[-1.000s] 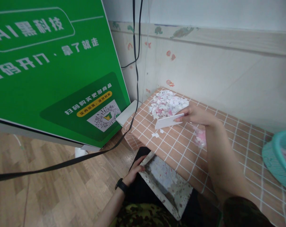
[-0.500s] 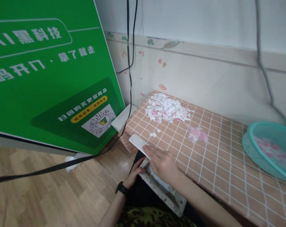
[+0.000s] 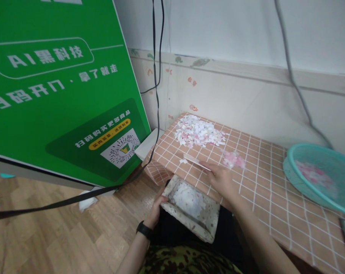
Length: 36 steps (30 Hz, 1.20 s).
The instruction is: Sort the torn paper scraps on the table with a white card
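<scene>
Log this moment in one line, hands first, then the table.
left hand: grips tray holding flakes | right hand: holds white card near scraps | table: flake pile by wall, pink clump, teal basket

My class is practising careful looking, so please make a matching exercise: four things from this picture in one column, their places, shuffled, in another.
Things
1. thin, flat white piece
2. speckled rectangular tray
3. round turquoise basket
4. green panel with white lettering

Places
A. gripped at its edge by the left hand
B. at the picture's left
C. in the right hand
D. on the brown checked cloth, picture's right

Pairs: 1-C, 2-A, 3-D, 4-B
</scene>
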Available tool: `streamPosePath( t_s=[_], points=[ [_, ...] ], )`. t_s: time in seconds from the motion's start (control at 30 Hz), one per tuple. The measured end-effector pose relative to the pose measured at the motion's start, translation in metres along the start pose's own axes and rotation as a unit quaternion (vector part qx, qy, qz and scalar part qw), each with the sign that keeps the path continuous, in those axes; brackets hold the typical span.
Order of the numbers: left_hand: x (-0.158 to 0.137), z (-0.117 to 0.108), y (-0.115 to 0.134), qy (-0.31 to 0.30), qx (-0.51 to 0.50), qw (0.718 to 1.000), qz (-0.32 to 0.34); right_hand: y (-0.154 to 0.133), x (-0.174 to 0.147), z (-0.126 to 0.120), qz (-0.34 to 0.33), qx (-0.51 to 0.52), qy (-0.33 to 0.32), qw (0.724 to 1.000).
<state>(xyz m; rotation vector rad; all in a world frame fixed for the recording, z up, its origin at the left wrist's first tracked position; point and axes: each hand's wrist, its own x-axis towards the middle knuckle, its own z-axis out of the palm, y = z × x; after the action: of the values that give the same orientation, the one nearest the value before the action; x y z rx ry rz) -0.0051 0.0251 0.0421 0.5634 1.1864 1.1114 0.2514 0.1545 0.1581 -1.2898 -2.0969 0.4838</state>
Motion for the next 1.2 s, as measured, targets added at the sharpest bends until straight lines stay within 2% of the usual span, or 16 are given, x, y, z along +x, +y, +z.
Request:
streamPosePath(
  t_s=[0.1,0.2,0.33,0.47,0.6,0.77,0.83,1.0,1.2],
  points=[
    [-0.003,-0.015,0.011,0.060,-0.016,0.998,-0.031,-0.006,0.001,0.000,0.010,0.048,-0.012,0.999],
    [-0.006,-0.027,0.026,0.097,-0.019,0.995,-0.021,-0.012,0.004,0.002,0.025,0.065,-0.004,0.998],
    [-0.007,-0.028,0.047,0.085,-0.036,0.996,0.013,-0.019,0.003,0.009,0.005,0.039,-0.027,0.999],
    [-0.007,-0.027,0.058,0.097,-0.041,0.994,0.008,-0.029,-0.009,0.012,-0.042,0.023,-0.052,0.998],
    [-0.008,-0.029,0.058,0.107,-0.049,0.993,-0.015,-0.043,-0.027,0.009,-0.055,0.029,-0.067,0.996],
    [-0.010,-0.031,0.052,0.113,-0.058,0.992,-0.006,-0.055,-0.040,0.003,-0.035,0.054,-0.097,0.993],
    [-0.011,-0.032,0.050,0.113,-0.059,0.992,-0.009,-0.052,-0.038,0.002,-0.011,0.061,-0.072,0.995],
    [-0.010,-0.041,0.047,0.112,-0.049,0.992,-0.010,-0.031,-0.021,0.004,0.060,0.009,0.058,0.996],
    [-0.009,-0.049,0.040,0.072,-0.045,0.996,-0.006,-0.010,0.001,0.002,0.119,-0.029,0.078,0.989]
  ],
)
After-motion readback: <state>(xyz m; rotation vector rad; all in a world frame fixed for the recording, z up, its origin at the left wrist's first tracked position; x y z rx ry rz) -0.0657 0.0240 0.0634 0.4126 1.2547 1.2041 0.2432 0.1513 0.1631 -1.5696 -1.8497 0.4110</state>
